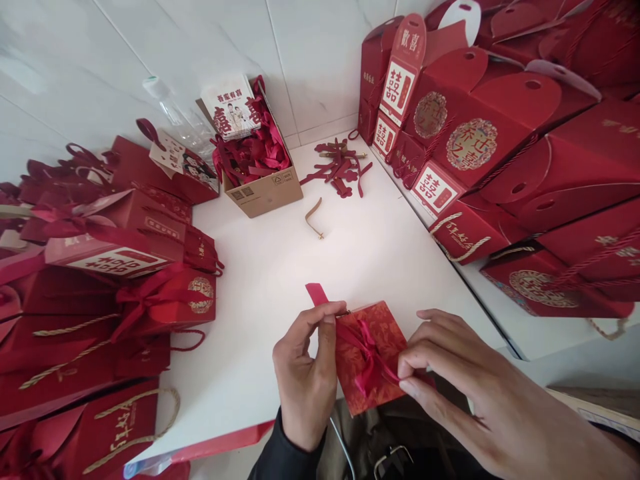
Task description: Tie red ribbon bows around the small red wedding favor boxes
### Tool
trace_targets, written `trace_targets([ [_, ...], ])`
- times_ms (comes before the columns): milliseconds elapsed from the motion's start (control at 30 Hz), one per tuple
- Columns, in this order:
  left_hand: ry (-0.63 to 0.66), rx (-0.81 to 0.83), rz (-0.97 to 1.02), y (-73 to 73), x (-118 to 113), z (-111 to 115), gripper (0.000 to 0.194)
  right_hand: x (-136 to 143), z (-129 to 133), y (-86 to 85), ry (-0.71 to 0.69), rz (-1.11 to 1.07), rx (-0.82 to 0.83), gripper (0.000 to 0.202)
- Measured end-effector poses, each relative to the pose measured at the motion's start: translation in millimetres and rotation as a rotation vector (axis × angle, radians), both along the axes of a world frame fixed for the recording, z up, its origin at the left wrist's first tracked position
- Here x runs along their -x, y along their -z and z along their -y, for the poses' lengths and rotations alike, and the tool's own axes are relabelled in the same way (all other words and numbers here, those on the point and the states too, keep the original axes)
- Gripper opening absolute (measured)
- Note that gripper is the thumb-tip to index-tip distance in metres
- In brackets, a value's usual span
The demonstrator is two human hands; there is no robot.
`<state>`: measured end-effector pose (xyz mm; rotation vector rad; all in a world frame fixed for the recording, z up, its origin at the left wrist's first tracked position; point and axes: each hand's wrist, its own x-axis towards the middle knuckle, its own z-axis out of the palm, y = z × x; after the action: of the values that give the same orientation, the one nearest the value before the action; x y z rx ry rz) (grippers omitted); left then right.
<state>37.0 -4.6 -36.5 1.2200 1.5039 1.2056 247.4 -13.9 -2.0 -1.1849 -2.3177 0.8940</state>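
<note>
1. White desk (250, 267) before a pale tiled wall (320, 60); small, square, red-orange patterned box (384, 333) at six o'clock.
2. Left fingers (327, 339) pinch the magenta fabric ribbon (369, 353) near eleven; right fingers (417, 359) pinch it at four.
3. Box probably light, crushable: hold edges; ribbon likely slippery.

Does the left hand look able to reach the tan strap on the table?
Probably yes, if the left hand releases the ribbon: only the ribbon's end juts between that hand and the tan strap.

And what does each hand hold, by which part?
A crimson fabric ribbon: left hand and right hand pinch it on either side of its knot, over a red patterned box.
</note>
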Motion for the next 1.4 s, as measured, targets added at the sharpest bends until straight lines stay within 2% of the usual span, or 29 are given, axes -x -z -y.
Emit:
trace_targets([
  [100, 0.052, 0.003, -0.014, -3.9, 2, 0, 0.019, -1, 3, -3.8, 0.027, -0.008, 0.000, 0.003],
  [233, 0.212, -0.026, -0.057, -13.5, 2, 1, 0.025, 8, 4, -4.2, 0.047, -0.034, -0.155, 0.025],
  [333, 0.265, -0.039, -0.052, -17.2, 2, -1, 0.017, 19, 1, -2.9, 0.023, -0.076, -0.253, 0.023],
  [433, 0.233, -0.036, -0.068, -16.1, 1, -4, 0.011, 24, -1, -2.0, 0.015, -0.126, -0.229, 0.017],
  [633, 0.171, -0.031, -0.054, -8.2, -1, -5, 0.011, 20, 3, -0.2, -0.008, -0.141, -0.101, 0.015],
  [1000, 0.082, -0.076, -0.163, -6.6, -2, -2, 0.013, 11, 3, -2.7, -0.034, -0.064, -0.045, 0.013],
  [1233, 0.174, -0.032, -0.126, -12.7, 12, 4, 0.024, 10, 0, -2.1, 0.002, -0.080, -0.027, 0.011],
  [1400, 0.102, -0.027, -0.136, -9.3, 13, 4, 0.021, 12, 0, -1.4, -0.003, -0.077, -0.011, 0.012],
])
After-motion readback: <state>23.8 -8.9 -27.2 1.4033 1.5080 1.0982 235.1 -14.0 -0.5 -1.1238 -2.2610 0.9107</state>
